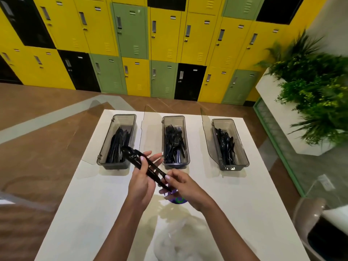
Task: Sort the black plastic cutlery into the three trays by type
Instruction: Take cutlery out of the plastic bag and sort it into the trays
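The left grip (142, 178) was curled round the middle of a cutlery bundle (131, 154), with spoon bowls showing at its far end. The right grip (181, 183) pinched the handle ends. The bundle was held above the tabletop (90, 194), near the knife tray (124, 115) and fork tray (173, 116) and well apart from the spoon tray (223, 120). Risk: several pieces were held at once, so a loosened pinch could spill them. A different type hidden inside the bundle could also reach the wrong tray.
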